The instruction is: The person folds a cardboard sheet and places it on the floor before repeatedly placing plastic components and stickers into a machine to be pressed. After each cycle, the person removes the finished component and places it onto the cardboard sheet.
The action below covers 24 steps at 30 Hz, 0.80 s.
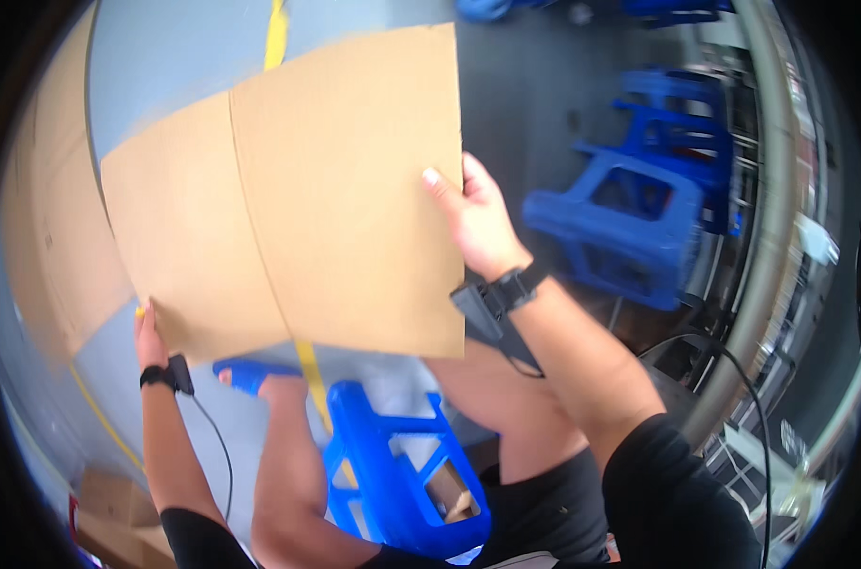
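A large tan cardboard sheet with one crease down it is held up in front of me. My right hand is closed on its right edge, thumb on the near face and fingers behind. Down at the lower left corner, my left hand grips the same sheet, its fingers partly hidden. Both wrists carry a black strap with a small dark device, and a cable runs from the left one.
A blue plastic stool stands between my legs. More blue stools lie tipped at the right, beside a metal rail. Another cardboard piece is at the far left. An open cardboard box sits at lower left. Yellow lines mark the grey floor.
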Each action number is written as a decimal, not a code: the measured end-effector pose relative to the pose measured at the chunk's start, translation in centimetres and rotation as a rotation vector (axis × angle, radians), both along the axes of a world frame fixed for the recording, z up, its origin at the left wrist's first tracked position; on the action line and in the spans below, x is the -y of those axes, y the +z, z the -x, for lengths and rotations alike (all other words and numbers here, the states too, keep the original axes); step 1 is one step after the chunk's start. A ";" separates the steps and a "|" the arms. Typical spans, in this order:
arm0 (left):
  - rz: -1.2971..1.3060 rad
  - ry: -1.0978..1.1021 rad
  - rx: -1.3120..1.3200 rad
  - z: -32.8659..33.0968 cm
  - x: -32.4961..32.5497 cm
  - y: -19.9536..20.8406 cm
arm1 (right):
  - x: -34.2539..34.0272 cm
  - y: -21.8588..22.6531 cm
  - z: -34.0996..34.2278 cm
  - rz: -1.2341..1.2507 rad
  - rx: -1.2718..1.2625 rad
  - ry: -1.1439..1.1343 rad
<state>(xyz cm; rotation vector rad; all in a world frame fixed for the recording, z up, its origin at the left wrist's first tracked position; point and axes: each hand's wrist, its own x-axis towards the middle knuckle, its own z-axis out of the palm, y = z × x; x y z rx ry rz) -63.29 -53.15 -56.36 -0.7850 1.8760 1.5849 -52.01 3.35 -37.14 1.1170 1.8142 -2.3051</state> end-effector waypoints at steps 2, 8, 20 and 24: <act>-0.081 0.019 -0.092 0.9 -1.9 5.0 | -0.6 8.4 -1.3 -0.056 -0.029 -0.028; -0.179 -0.164 -0.253 1.3 -5.2 23.1 | 2.2 31.7 -12.7 -0.090 -0.149 -0.115; -0.118 -0.466 -0.320 -19.7 -5.9 45.7 | 16.5 46.6 -49.1 -0.274 -0.535 -0.105; -0.094 -0.407 -0.490 -27.5 -10.4 52.4 | 17.5 50.8 -54.8 -0.478 -0.705 0.028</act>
